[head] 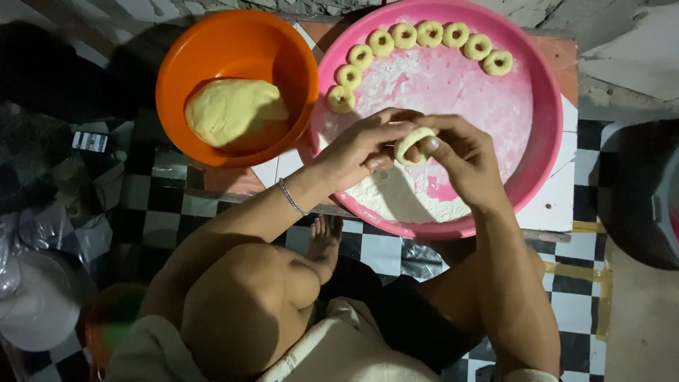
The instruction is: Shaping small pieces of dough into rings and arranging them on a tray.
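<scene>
Hands: left hand and right hand pinch dough ring at frame centre over floured pink tray; thin ring may tear if overstretched.

Person seated, viewed from above. Both arms bare to above the elbow; no sleeves visible. Left hand carries a thin silver chain bracelet at the wrist. Right hand bears no jewellery. Knees and one foot bare. Light cream garment covers the lap, dark fabric beside it.
</scene>
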